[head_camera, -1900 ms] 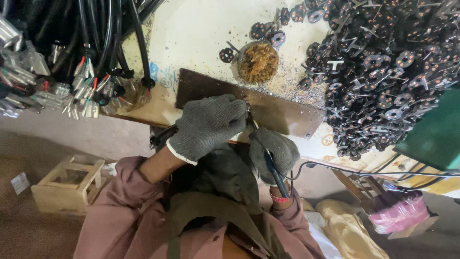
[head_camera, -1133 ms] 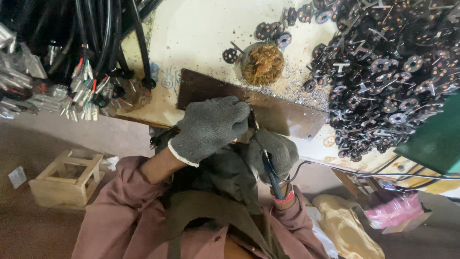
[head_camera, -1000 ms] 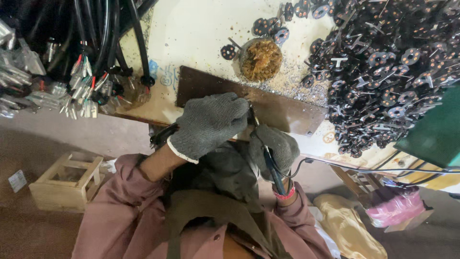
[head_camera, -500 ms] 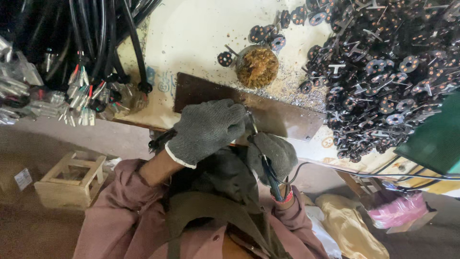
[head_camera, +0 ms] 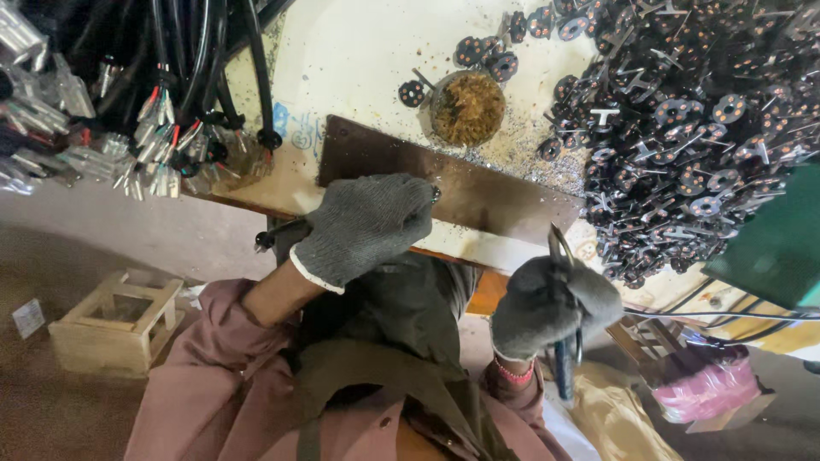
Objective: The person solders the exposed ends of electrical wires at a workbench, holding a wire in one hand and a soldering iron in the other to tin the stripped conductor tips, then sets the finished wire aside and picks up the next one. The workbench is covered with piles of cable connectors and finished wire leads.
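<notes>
Cable bundle (head_camera: 128, 111) far left, my gloved left hand (head_camera: 363, 226) grip closed on a small metal part (head_camera: 436, 195) over the brown plate (head_camera: 478, 192) on the desk (head_camera: 359, 60), my right hand (head_camera: 551, 306) grip closed on blue-handled pliers (head_camera: 564, 341), black disc parts (head_camera: 692, 128) piled right.

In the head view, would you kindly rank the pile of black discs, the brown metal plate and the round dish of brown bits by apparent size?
1. Pile of black discs, largest.
2. Brown metal plate.
3. Round dish of brown bits, smallest.
</notes>
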`<state>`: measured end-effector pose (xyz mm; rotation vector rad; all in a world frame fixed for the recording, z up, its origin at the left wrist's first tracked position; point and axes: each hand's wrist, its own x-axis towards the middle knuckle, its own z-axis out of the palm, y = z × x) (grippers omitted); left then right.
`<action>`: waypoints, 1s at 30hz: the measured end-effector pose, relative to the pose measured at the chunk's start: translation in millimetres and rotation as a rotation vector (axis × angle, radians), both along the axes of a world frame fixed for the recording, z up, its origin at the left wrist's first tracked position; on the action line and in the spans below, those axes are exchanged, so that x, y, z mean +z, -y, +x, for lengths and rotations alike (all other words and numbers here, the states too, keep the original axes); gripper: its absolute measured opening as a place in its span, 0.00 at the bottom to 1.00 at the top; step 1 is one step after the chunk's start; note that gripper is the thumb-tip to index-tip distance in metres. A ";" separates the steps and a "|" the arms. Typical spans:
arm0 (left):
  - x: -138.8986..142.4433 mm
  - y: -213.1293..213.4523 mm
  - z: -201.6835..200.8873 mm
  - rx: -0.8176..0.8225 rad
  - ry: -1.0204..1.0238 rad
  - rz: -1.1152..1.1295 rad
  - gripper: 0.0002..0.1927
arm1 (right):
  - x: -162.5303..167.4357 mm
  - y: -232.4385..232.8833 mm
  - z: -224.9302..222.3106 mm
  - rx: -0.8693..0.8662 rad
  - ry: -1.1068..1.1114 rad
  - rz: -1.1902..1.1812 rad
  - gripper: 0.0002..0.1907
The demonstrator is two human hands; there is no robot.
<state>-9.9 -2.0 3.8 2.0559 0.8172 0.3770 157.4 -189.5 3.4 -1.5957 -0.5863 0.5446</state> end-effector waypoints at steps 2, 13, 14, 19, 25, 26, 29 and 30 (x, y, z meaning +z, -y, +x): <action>1.9 3.2 -0.1 -0.006 0.002 -0.030 0.04 | -0.5 -2.0 -1.3 0.077 0.042 -0.035 0.16; 4.8 4.9 8.7 -0.026 -0.017 -0.078 0.06 | 5.4 -24.4 -4.6 0.133 0.082 -0.283 0.10; 5.2 4.8 8.9 -0.030 -0.020 -0.079 0.06 | 5.1 -32.7 -6.6 0.121 0.083 -0.379 0.11; 5.9 3.3 10.9 -0.028 -0.039 -0.077 0.06 | 4.8 -78.5 -19.5 0.223 0.528 -0.245 0.25; 5.9 5.8 11.6 -0.015 -0.086 -0.051 0.06 | 14.4 -69.6 -21.1 0.247 0.125 -0.057 0.21; 5.5 7.4 12.8 -0.004 -0.096 -0.048 0.07 | 13.5 -61.0 -23.7 0.247 0.247 -0.086 0.20; 4.4 12.8 16.8 0.062 -0.125 -0.077 0.08 | 3.4 -36.3 -35.0 0.301 0.526 -0.200 0.17; 4.1 14.0 17.6 0.078 -0.122 -0.103 0.09 | -1.6 -30.3 -41.2 0.331 0.573 -0.260 0.16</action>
